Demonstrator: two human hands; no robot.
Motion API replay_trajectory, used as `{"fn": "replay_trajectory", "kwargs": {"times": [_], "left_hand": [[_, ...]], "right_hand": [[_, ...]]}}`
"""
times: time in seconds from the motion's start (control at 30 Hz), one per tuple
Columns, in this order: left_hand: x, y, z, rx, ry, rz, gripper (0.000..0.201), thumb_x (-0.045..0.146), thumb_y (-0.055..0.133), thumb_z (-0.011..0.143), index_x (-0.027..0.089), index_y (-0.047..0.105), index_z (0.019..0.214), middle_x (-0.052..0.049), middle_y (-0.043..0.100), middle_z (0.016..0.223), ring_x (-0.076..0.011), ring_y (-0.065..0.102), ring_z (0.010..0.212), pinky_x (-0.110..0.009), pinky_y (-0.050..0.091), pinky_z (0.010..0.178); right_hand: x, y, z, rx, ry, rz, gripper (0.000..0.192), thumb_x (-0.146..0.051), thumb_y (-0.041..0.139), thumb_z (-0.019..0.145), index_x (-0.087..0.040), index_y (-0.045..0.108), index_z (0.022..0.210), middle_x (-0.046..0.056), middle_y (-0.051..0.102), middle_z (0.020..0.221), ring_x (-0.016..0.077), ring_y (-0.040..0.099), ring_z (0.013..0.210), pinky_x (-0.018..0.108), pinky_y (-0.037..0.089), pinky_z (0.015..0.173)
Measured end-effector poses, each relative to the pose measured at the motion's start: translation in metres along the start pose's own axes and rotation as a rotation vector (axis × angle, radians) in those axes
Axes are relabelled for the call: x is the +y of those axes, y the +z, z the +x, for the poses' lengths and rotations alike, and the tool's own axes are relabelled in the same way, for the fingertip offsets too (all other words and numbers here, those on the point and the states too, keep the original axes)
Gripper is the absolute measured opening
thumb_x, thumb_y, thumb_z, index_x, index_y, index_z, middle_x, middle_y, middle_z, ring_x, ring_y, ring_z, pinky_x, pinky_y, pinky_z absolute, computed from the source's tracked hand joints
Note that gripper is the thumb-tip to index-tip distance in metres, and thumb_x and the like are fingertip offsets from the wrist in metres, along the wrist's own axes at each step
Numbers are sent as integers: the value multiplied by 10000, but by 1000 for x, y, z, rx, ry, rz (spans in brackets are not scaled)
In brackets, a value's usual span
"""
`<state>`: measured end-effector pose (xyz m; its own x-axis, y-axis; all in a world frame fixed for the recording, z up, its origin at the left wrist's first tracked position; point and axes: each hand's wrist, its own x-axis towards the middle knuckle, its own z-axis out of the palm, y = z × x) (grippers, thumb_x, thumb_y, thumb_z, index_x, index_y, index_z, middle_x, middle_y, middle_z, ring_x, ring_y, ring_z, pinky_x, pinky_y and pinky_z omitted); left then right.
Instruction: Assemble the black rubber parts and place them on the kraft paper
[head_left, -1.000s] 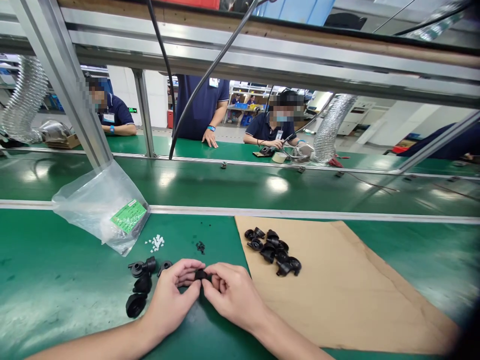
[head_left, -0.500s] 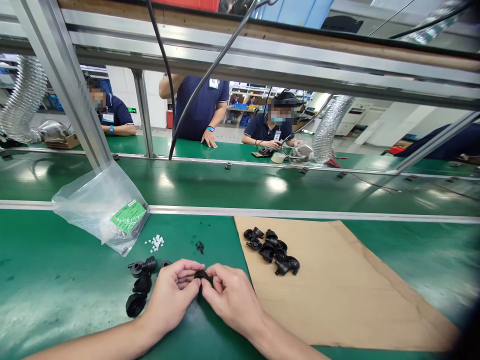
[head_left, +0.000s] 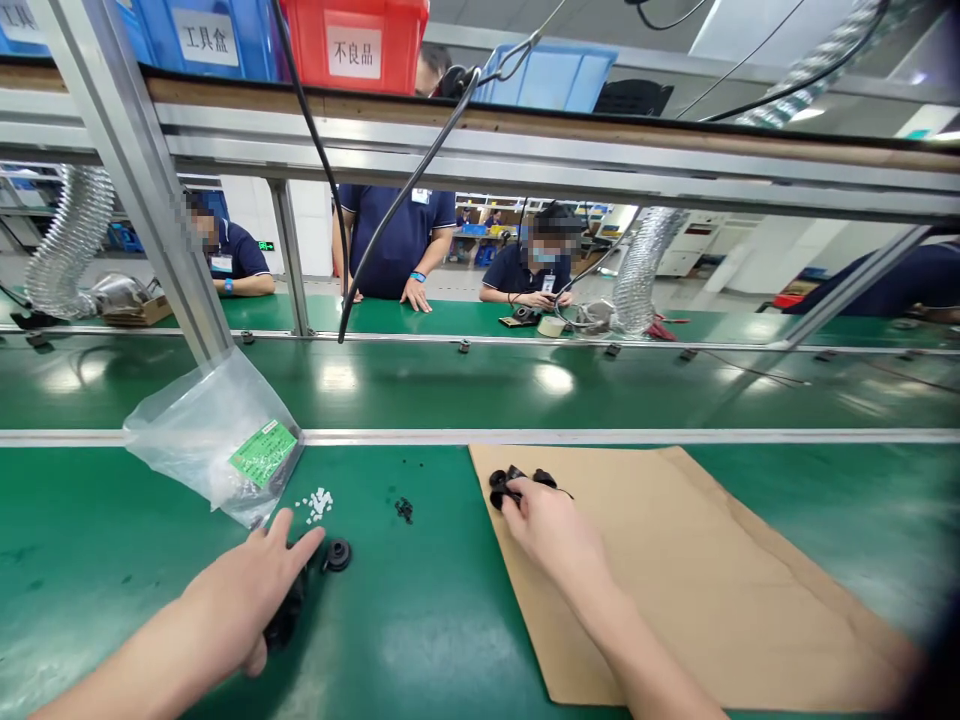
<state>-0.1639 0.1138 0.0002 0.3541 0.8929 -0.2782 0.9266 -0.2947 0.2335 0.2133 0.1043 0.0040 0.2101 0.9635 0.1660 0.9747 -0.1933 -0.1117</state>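
Note:
My left hand (head_left: pixel 244 590) is spread, its fingers apart, above a group of black plastic parts (head_left: pixel 283 622) on the green bench; it partly covers them. Beside its fingertips lies a round black part (head_left: pixel 337 555). Over on the brown cardboard sheet (head_left: pixel 675 600), my right hand (head_left: pixel 559 525) reaches into a cluster of black plastic parts (head_left: pixel 545 479). Its thumb and index finger close on a black plastic part (head_left: pixel 512 497) at the left of that cluster, and the hand hides several others.
Small white pieces (head_left: pixel 320 503) and tiny black pieces (head_left: pixel 404 510) lie on the bench. A clear plastic bag (head_left: pixel 214 430) with a green label stands behind my left hand. A metal frame post (head_left: pixel 142 170) rises at the left. Co-workers sit and stand across the bench.
My hands have parted from the small black part they held together. The left has moved left to the bench parts, the right to the cluster on the cardboard. The view has tilted up.

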Motion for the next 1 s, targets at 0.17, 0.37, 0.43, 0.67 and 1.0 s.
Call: {"fn": "replay_trajectory", "kwargs": {"times": [0.17, 0.37, 0.43, 0.67, 1.0], "left_hand": [[19, 1, 4, -62, 35, -31, 1182, -128, 657, 389, 294, 584, 1491, -230, 589, 1458, -455, 729, 1041, -464, 584, 843], [60, 2, -4, 30, 195, -327, 876, 30, 734, 639, 228, 596, 1481, -191, 628, 1382, -429, 683, 1152, -495, 535, 991], [64, 9, 0, 61, 280, -414, 821, 122, 790, 698, 251, 584, 1482, -153, 631, 1377, -397, 686, 1133, -474, 534, 996], [27, 5, 44, 515, 300, -218, 327, 158, 399, 1030, 200, 704, 1139, -131, 615, 1272, -286, 628, 1118, -402, 504, 987], [0, 2, 60, 470, 194, 43, 293, 80, 432, 989, 156, 699, 894, -126, 611, 1031, -290, 549, 973, -417, 515, 852]], "right_hand": [[-1, 7, -3, 100, 0, -180, 285, -101, 564, 939, -191, 706, 1169, 111, 735, 984, 229, 709, 703, 270, 347, 524], [-26, 20, -17, 180, -371, 63, 301, -104, 544, 965, -188, 708, 1203, 91, 662, 1030, 215, 692, 796, 272, 465, 591], [-39, 26, -23, 124, -512, 258, 245, -164, 538, 1014, -221, 724, 1164, 59, 658, 1022, 196, 688, 833, 277, 514, 692], [-56, 51, -29, -20, -651, 333, 296, -168, 491, 1048, -240, 688, 1257, 47, 642, 1017, 190, 668, 822, 293, 519, 725], [-54, 58, -25, -12, -691, 198, 324, -217, 388, 1087, -240, 685, 1215, 61, 594, 993, 196, 609, 753, 306, 457, 643]]}}
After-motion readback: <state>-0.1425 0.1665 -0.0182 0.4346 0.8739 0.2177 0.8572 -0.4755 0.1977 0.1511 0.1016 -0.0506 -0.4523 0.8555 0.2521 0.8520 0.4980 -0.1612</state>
